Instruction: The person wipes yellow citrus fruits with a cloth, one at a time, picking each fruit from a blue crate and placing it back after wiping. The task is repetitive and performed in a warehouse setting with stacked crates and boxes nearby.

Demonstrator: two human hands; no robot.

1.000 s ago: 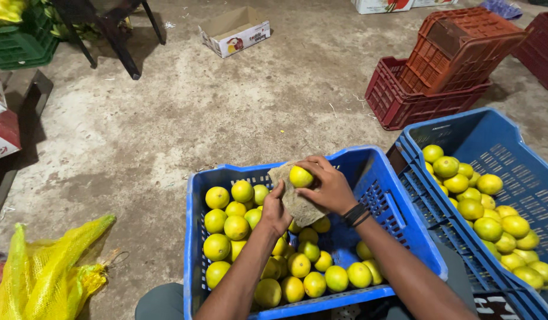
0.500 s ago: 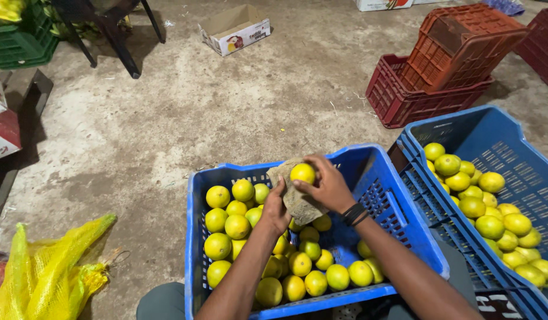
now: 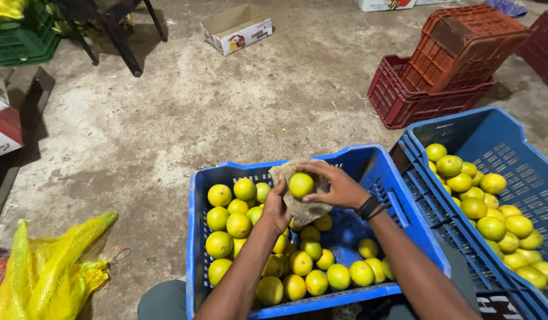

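Concrete floor, blue crate (image 3: 404, 228), both hands gripping 1 round lime (image 3: 301, 184) in cloth (image 3: 297, 204)

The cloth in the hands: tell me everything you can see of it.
The cloth is a coarse, beige-grey rag, woven like burlap, crumpled and folded rather than spread flat. It is held above the near blue crate, over the fruit inside. The left hand cups it from below and the side; the right hand presses a yellow-green citrus fruit against its upper face. Its lower edge hangs loose, just above the fruit below.
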